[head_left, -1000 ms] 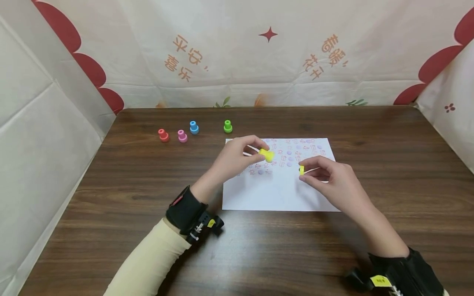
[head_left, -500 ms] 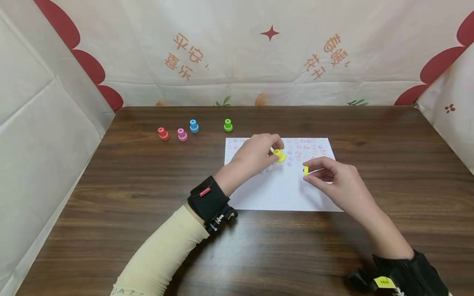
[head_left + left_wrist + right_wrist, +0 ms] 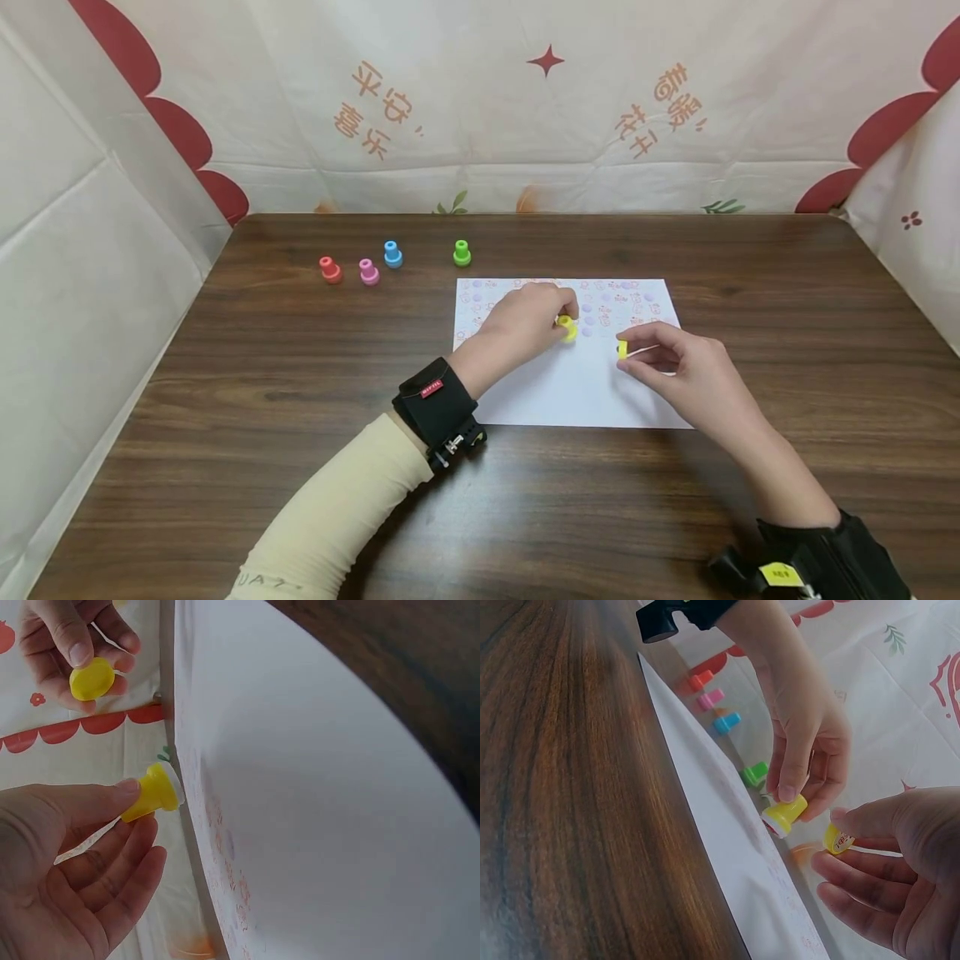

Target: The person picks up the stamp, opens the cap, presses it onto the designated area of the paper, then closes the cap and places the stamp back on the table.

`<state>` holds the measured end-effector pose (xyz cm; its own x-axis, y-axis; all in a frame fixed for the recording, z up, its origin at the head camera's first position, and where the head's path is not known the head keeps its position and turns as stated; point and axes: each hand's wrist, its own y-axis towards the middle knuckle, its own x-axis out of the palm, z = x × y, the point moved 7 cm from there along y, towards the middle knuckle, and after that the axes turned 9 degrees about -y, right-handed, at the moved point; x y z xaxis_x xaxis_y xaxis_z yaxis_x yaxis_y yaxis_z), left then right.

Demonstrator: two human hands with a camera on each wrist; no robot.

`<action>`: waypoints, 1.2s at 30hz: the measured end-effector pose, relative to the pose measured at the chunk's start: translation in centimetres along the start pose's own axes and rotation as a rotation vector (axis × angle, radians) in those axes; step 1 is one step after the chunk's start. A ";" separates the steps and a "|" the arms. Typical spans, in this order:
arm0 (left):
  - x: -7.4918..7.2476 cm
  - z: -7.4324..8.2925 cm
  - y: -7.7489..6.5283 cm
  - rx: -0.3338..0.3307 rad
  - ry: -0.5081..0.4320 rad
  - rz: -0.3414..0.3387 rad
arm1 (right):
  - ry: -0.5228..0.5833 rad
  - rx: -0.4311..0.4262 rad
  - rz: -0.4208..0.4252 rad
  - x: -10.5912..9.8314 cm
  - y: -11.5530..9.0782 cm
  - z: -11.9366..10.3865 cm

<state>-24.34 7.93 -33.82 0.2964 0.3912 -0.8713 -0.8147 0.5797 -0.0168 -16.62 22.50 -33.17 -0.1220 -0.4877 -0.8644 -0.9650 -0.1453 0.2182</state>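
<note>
My left hand (image 3: 528, 321) pinches a small yellow stamp (image 3: 567, 329) by its handle, low over a white sheet of paper (image 3: 555, 400). In the left wrist view the stamp's (image 3: 156, 791) white-rimmed face points towards the paper; I cannot tell whether it touches. Between the thumb and fingertips of my right hand (image 3: 686, 367) is a round yellow cap (image 3: 622, 349), held above the right part of the sheet. A label shows on the cap's (image 3: 838, 838) side in the right wrist view. Red and purple stamped marks (image 3: 637, 298) cover the upper part of the paper, some hidden by my left hand.
Behind the sheet to the left stand a red stamp (image 3: 330, 270), a pink stamp (image 3: 368, 272), a blue stamp (image 3: 392, 254) and a green stamp (image 3: 462, 253). The brown wooden table (image 3: 225, 400) ends at a printed white cloth (image 3: 480, 108).
My left hand has moved right and then down towards the paper, turning the stamp face downward. My right hand, with the cap, has shifted slightly right.
</note>
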 end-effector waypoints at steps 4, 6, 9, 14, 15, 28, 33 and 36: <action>0.4 0.1 0.0 -0.007 0.026 -0.023 | 0.002 0.007 -0.010 0.1 -0.2 0.1; 0.5 0.1 0.0 -0.013 0.035 -0.033 | 0.003 0.012 -0.015 0.1 -0.3 0.2; 0.6 0.0 0.1 -0.027 0.042 -0.050 | 0.002 0.015 -0.022 0.1 -0.2 0.2; 0.8 0.1 0.3 -0.031 0.060 -0.079 | -0.001 0.007 -0.017 -0.1 -0.1 0.3; 0.8 0.2 0.3 -0.029 0.066 -0.083 | -0.001 0.005 -0.016 -0.2 0.0 0.3; 1.2 1.7 1.6 -0.003 0.260 -0.134 | -0.007 -0.005 -0.035 -1.1 0.3 0.6; 1.1 1.8 1.9 -0.023 0.244 -0.146 | -0.008 0.000 -0.047 -1.5 0.5 0.7; 1.0 1.8 2.1 -0.032 0.218 -0.150 | -0.006 0.002 -0.056 -1.6 0.5 0.7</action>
<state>-24.81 10.84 -33.83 0.3034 0.1377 -0.9429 -0.7859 0.5956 -0.1659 -17.11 23.82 -31.95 -0.0694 -0.4734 -0.8781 -0.9709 -0.1701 0.1684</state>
